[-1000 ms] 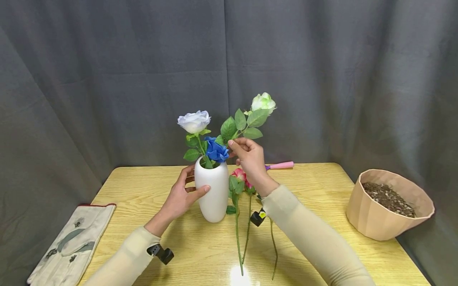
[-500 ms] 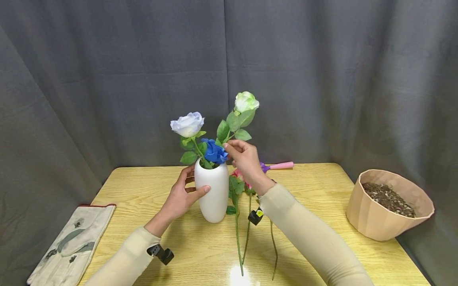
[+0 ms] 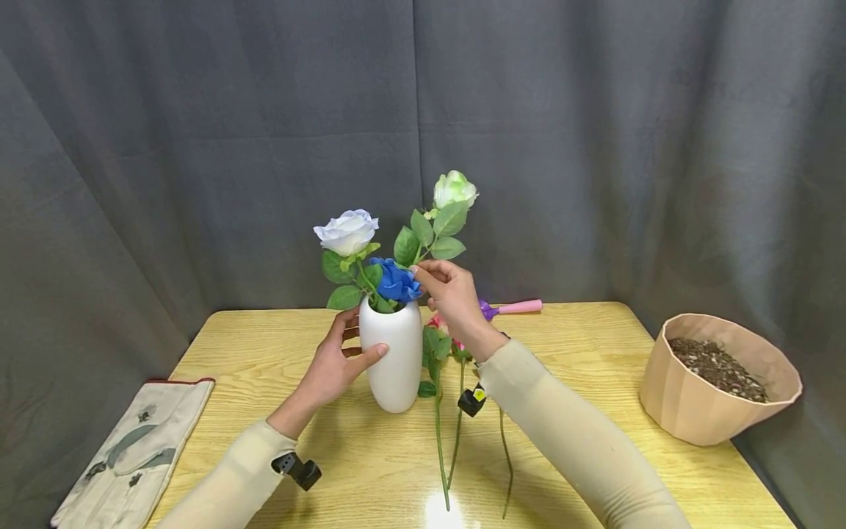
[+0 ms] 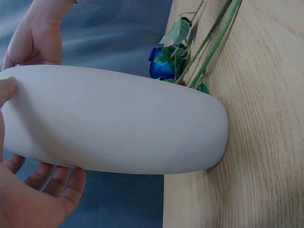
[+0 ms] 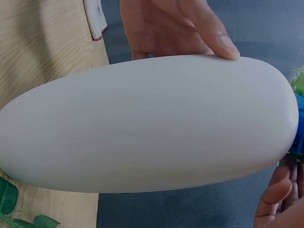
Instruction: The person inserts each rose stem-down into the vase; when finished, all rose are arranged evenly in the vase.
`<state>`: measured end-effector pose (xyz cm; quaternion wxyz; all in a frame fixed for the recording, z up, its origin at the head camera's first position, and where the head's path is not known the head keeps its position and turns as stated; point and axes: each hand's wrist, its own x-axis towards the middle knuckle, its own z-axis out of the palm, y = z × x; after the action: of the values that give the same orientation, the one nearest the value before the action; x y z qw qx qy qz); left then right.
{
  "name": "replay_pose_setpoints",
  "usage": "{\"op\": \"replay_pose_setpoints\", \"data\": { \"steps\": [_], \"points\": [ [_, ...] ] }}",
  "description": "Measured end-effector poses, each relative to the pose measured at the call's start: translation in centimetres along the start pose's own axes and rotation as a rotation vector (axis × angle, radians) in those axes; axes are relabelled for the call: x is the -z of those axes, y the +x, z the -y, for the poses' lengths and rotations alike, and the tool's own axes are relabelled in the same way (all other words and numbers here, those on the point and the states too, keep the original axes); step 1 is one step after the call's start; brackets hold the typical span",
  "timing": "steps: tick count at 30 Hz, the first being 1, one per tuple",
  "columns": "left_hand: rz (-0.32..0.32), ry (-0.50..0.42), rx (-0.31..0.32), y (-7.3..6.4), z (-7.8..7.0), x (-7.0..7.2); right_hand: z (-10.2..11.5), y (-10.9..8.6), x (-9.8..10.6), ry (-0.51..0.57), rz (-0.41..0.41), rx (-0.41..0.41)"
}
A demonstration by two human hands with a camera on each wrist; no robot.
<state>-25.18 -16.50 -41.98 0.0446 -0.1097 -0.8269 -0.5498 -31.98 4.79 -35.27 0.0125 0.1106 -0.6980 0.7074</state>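
Observation:
A white vase (image 3: 394, 360) stands upright on the wooden table, and my left hand (image 3: 337, 364) grips it, thumb in front and fingers around the side. A pale lilac-white rose (image 3: 346, 232) leans left out of its mouth, beside a low blue rose (image 3: 396, 281). My right hand (image 3: 456, 297) pinches the stem of a green-white rose (image 3: 454, 189) just above and right of the mouth. That rose tilts up to the right; its lower stem is hidden behind the blue petals. In the right wrist view the curled right fingers (image 5: 280, 194) are close by the vase's rim.
Right of the vase lie pink-red roses (image 3: 436, 321) with long green stems (image 3: 439, 448). Another blue rose (image 4: 163, 66) lies there in the left wrist view. Behind them is a pink-handled tool (image 3: 520, 306). A planter of soil (image 3: 674, 389) stands right, folded gloves (image 3: 142, 448) left.
My right hand has moved slightly left, bringing the green-white rose left over the vase. The lilac-white rose has shifted and leans further left. My left hand has stayed on the vase.

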Motion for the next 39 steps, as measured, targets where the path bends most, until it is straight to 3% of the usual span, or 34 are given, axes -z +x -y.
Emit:
{"op": "replay_pose_setpoints", "data": {
  "steps": [15,39],
  "points": [
    [0.009,-0.022,0.024,0.2,0.6,0.0,0.0,0.5,0.0,-0.066,0.073,-0.082],
    [0.009,-0.032,0.032,0.2,0.6,-0.1,-0.2,-0.4,1.0,-0.073,0.145,-0.09]
  ]
}}
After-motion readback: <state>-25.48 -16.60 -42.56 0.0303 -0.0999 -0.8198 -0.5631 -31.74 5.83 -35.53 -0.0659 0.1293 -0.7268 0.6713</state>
